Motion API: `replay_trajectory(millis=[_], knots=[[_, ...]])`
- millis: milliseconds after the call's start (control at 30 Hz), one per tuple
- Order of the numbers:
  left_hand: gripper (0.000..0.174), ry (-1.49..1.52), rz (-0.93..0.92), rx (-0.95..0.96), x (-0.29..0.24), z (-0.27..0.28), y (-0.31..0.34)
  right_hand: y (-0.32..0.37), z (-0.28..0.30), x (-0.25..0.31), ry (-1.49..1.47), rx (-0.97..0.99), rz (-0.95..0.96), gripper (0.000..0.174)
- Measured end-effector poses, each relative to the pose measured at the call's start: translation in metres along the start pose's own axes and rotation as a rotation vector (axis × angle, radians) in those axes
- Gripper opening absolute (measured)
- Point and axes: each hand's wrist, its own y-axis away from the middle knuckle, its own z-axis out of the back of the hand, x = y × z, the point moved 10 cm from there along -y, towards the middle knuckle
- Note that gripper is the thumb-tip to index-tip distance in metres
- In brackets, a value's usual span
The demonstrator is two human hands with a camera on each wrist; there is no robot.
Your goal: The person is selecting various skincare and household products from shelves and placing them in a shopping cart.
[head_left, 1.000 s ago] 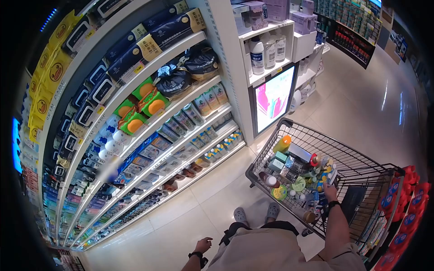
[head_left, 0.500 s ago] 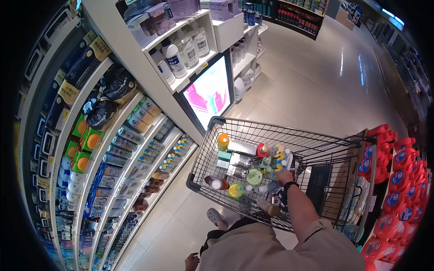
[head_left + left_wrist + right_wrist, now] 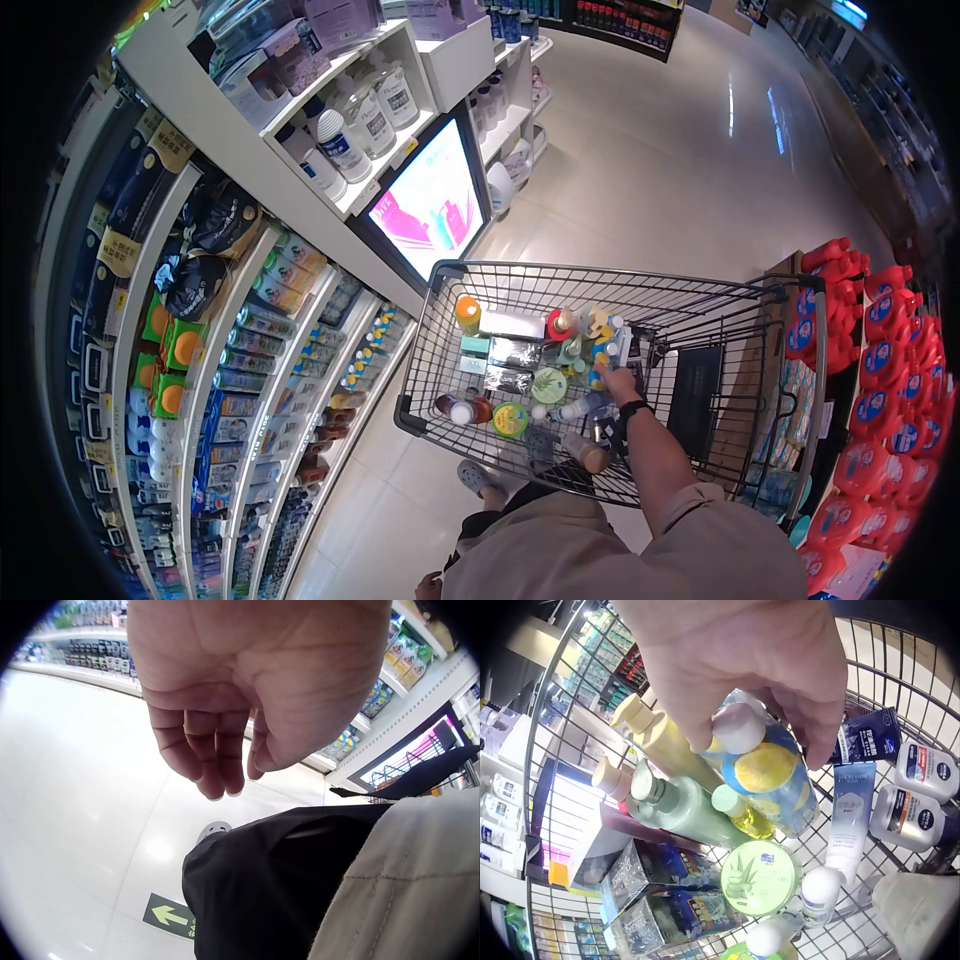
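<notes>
1. Shop shelving (image 3: 250,330) is seen at 9 o'clock of the wire cart (image 3: 610,272).
2. A blue-and-yellow pack (image 3: 769,776) is pinched by the right hand (image 3: 742,660) over the cart's bottles.
3. The left hand (image 3: 247,682) is held loosely curled, empty.

Your cart (image 3: 425,345) at mid-frame is dark metal wire, standing on a glossy, smooth tiled floor (image 3: 650,150). The pack (image 3: 769,776) in your right hand (image 3: 735,660) grip is shiny plastic film. The green bottle (image 3: 694,810) left of it looks matt plastic.
</notes>
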Motion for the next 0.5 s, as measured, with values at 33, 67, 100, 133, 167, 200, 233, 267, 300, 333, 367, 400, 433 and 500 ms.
replay_trajectory(millis=[33, 67, 100, 133, 167, 200, 233, 267, 300, 333, 367, 400, 433, 500], knots=[[0.038, 0.01, -0.002, -0.001, -0.001, 0.001, 0.0, -0.005, 0.003, 0.003, 0.137, -0.004, 0.021, 0.075], [0.038, 0.02, -0.003, -0.001, -0.004, 0.002, 0.001, -0.009, 0.005, 0.007, 0.275, -0.008, 0.041, 0.074], [0.038, 0.029, -0.005, -0.002, -0.004, 0.003, 0.002, -0.003, 0.01, 0.014, 0.273, -0.007, 0.04, 0.074], [0.038, 0.039, -0.006, -0.002, -0.005, 0.003, 0.002, 0.005, 0.033, 0.023, 0.267, -0.161, 0.068, 0.073], [0.038, 0.049, -0.008, -0.003, -0.006, 0.004, 0.002, 0.021, 0.055, 0.033, 0.261, -0.314, 0.096, 0.073], [0.038, 0.059, -0.009, -0.003, -0.006, 0.005, 0.003, 0.041, 0.072, 0.041, 0.217, -0.436, 0.112, 0.061], [0.037, 0.069, -0.011, -0.004, -0.007, 0.005, 0.003, 0.041, 0.073, 0.041, 0.215, -0.435, 0.11, 0.061], [0.037, 0.077, -0.012, -0.005, -0.007, 0.007, 0.004, 0.044, 0.077, 0.041, 0.164, -0.465, 0.143, 0.057], [0.037, 0.085, -0.012, -0.006, -0.008, 0.008, 0.005, 0.045, 0.083, 0.041, 0.112, -0.495, 0.177, 0.052], [0.037, 0.093, -0.013, -0.007, -0.009, 0.01, 0.006, 0.015, 0.072, 0.031, 0.076, -0.541, 0.327, 0.044], [0.037, 0.101, -0.013, -0.007, -0.009, 0.011, 0.007, 0.014, 0.073, 0.032, 0.074, -0.539, 0.323, 0.044], [0.037, 0.109, -0.014, -0.008, -0.01, 0.011, 0.008, 0.009, 0.065, 0.042, 0.108, -0.46, 0.373, 0.041], [0.037, 0.117, -0.014, -0.009, -0.01, 0.012, 0.009, 0.004, 0.058, 0.051, 0.141, -0.381, 0.422, 0.039], [0.036, 0.133, -0.015, -0.011, -0.012, 0.015, 0.012, 0.001, 0.062, 0.059, 0.169, -0.364, 0.408, 0.033]])
